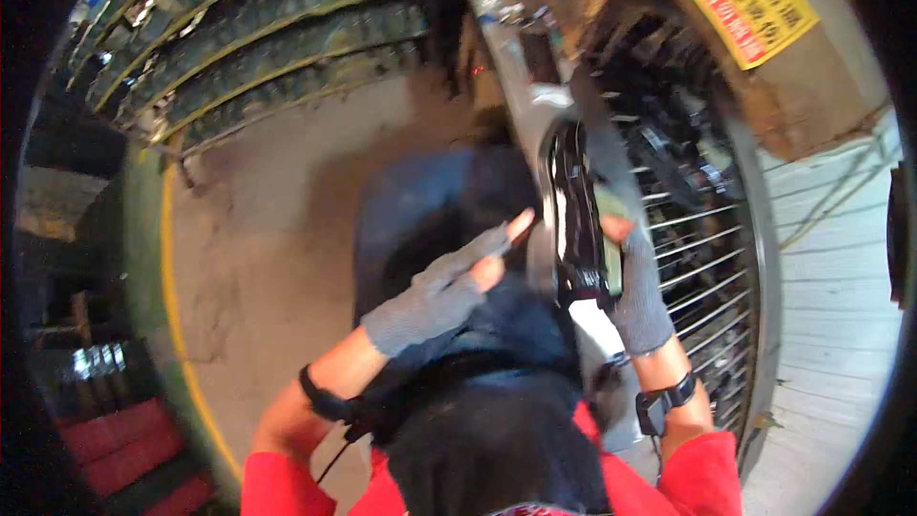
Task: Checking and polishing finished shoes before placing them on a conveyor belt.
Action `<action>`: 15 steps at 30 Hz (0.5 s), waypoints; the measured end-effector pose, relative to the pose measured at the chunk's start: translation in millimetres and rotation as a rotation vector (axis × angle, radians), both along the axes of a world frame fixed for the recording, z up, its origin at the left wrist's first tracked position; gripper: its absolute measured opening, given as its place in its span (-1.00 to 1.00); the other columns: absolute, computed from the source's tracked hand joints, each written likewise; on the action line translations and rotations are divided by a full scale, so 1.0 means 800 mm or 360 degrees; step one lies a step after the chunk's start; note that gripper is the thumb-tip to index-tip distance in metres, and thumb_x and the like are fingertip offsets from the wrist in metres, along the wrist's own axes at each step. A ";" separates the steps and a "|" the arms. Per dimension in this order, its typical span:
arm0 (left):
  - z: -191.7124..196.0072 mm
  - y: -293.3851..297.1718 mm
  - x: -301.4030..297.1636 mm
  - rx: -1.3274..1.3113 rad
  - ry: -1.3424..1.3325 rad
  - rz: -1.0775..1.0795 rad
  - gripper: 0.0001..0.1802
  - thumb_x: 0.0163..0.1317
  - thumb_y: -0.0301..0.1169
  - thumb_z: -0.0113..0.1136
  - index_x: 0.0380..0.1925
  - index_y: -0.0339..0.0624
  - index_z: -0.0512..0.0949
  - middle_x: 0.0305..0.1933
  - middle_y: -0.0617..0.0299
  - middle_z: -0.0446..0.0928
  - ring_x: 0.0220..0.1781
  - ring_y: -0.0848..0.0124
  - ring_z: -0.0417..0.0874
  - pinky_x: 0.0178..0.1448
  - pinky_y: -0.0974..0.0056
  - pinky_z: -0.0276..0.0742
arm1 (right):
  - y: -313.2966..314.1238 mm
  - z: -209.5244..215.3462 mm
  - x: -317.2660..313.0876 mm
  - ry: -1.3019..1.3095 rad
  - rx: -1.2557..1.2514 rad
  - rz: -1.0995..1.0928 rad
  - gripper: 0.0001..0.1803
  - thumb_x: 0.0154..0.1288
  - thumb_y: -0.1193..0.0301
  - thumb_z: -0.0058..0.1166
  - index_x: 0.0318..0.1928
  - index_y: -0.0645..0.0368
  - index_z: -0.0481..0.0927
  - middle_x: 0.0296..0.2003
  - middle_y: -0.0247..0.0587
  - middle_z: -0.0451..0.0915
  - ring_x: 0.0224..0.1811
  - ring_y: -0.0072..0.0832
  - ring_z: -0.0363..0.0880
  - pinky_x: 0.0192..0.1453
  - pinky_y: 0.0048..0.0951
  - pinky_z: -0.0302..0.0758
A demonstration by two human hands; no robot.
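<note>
In front of me, a long glossy black piece [576, 215], shaped like a shoe or boot upper, lies along a narrow metal ledge. A white part [596, 327] shows at its near end. My right hand [638, 291], in a grey fingerless glove, curls around a pale green block [609, 248] pressed along the right side of the black piece; part of its grip is hidden. My left hand [444, 289], gloved the same way, is just left of the black piece. Its index finger is stretched out, its thumb is apart, and it holds nothing.
Right of the ledge runs a metal rack of bars [702, 258] with dark items at its far end. A brown housing with a yellow and red warning sign [745, 2] overhangs it. Tiered shelves [287, 38] with rows of greenish objects stand far left. Red crates [124, 444] sit lower left.
</note>
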State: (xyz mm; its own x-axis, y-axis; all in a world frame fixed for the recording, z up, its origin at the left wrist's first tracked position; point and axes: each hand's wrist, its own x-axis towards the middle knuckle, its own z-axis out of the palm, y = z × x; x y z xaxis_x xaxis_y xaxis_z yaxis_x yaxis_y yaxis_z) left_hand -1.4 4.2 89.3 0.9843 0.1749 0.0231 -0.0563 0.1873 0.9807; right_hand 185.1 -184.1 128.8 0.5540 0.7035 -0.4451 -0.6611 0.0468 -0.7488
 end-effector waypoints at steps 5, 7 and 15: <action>-0.052 0.024 -0.022 -0.0288 0.0321 -0.0091 -0.32 0.68 0.02 -0.08 0.51 -0.29 0.39 0.27 0.04 0.64 0.29 0.32 0.63 0.44 0.19 0.47 | -0.266 -0.052 0.084 -0.0527 -0.0527 -0.0250 -0.36 0.30 0.33 0.23 0.37 0.22 0.51 0.18 -0.10 0.65 0.23 -0.31 0.64 0.40 -0.32 0.48; -0.060 0.022 -0.038 -0.0154 0.0317 0.0017 -0.33 0.68 0.02 -0.09 0.47 -0.33 0.41 0.22 0.03 0.65 0.24 0.30 0.64 0.39 0.18 0.51 | -0.335 -0.032 0.074 -0.1189 -0.1014 -0.0377 -0.20 0.26 0.40 0.22 0.53 0.17 0.36 0.19 -0.11 0.65 0.20 -0.31 0.64 0.37 -0.37 0.48; -0.061 0.012 0.000 -0.0045 0.0415 0.0341 -0.48 0.67 -0.15 -0.02 0.33 -0.39 0.51 0.06 0.04 0.68 0.09 0.32 0.68 0.26 0.21 0.58 | -0.398 -0.057 0.132 -0.1815 -0.2800 0.1192 -0.44 0.20 0.11 0.30 0.15 0.13 0.74 0.03 0.13 0.73 0.16 0.04 0.70 0.21 -0.02 0.67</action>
